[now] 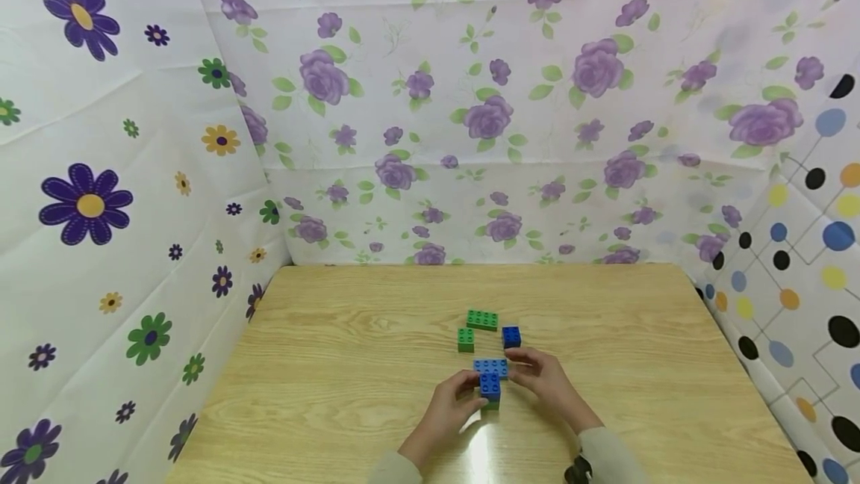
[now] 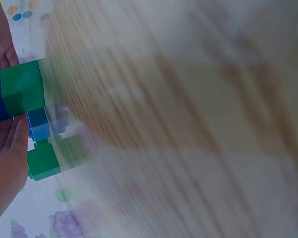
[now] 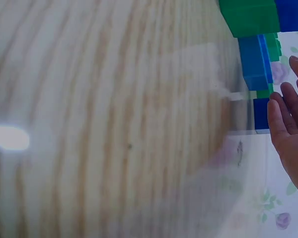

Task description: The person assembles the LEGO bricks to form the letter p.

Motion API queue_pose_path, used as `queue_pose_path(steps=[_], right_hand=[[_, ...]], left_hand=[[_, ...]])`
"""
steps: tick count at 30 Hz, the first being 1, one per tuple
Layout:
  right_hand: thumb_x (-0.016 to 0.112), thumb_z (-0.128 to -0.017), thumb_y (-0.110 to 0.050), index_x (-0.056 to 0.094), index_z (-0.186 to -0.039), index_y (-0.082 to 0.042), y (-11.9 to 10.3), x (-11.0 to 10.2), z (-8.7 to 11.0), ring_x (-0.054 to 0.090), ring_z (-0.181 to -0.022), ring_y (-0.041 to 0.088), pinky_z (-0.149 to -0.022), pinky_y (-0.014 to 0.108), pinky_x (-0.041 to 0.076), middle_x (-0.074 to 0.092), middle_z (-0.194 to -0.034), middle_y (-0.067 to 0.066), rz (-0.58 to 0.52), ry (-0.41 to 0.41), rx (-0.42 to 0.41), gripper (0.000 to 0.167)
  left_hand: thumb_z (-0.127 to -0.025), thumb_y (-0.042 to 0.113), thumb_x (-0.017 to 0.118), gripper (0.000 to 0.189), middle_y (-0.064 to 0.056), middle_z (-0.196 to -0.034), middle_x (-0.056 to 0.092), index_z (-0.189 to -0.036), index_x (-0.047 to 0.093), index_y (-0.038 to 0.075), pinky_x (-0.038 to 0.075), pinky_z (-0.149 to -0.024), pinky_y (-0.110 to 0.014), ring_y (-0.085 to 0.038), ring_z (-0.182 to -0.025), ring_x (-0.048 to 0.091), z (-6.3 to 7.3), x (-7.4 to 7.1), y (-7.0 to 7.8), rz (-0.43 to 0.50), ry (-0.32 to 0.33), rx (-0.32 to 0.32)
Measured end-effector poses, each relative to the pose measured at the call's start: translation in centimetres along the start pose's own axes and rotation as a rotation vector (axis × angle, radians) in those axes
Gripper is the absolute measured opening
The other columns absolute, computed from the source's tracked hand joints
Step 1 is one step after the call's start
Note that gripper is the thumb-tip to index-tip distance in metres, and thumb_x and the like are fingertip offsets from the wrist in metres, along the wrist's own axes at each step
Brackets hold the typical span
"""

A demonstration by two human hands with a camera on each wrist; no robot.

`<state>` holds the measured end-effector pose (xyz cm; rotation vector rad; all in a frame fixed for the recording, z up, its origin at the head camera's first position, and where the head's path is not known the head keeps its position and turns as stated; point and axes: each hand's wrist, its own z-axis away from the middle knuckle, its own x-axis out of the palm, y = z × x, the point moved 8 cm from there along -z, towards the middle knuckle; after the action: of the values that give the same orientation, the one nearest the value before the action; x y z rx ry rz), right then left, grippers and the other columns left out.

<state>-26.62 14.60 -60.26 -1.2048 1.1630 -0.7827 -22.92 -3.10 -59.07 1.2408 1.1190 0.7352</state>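
Note:
My left hand point(image 1: 448, 409) pinches a small blue brick point(image 1: 490, 382) that sits on top of a green brick point(image 1: 493, 405). In the left wrist view this green brick point(image 2: 22, 87) shows its broad side, and the fingers lie along the stack. Just behind the stack is a longer, lighter blue brick point(image 1: 491, 367) with two rows of studs. My right hand point(image 1: 547, 383) is at that brick's right end, fingers extended and loosely bent. In the right wrist view the right hand point(image 3: 293, 144) holds nothing, its fingertips close to a dark blue brick point(image 3: 260, 108).
Farther back on the wooden table point(image 1: 336, 379) are a long green brick point(image 1: 482, 320), a small green brick point(image 1: 466, 340) and a small dark blue brick point(image 1: 511, 337). Flowered cloth point(image 1: 443, 200) hangs behind the table, and patterned cloths line both sides.

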Motion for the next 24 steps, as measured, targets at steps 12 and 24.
queue_pose_path(steps=[12, 24], right_hand=[[0.066, -0.088, 0.001, 0.052, -0.129, 0.009, 1.5, 1.0, -0.9, 0.050, -0.122, 0.044, -0.098, 0.037, 0.050, 0.052, -0.132, 0.028, -0.030, -0.049, 0.055, 0.044], [0.071, -0.085, -0.002, 0.062, -0.122, -0.003, 1.9, 1.3, -1.6, 0.059, -0.113, 0.034, -0.093, 0.037, 0.054, 0.060, -0.125, 0.019, 0.066, 0.018, 0.067, 0.039]], left_hand=[[-0.088, 0.007, 0.069, 0.032, -0.007, -0.120, 0.063, -0.119, 0.061, 0.006, 0.048, -0.101, -0.033, -0.025, -0.118, 0.058, 0.0, 0.1, -0.6, 0.007, -0.016, -0.028], [-0.087, 0.006, 0.070, 0.033, -0.007, -0.120, 0.063, -0.119, 0.060, 0.005, 0.049, -0.100, -0.033, -0.027, -0.116, 0.058, 0.0, 0.1, -0.4, -0.012, -0.010, -0.013]])
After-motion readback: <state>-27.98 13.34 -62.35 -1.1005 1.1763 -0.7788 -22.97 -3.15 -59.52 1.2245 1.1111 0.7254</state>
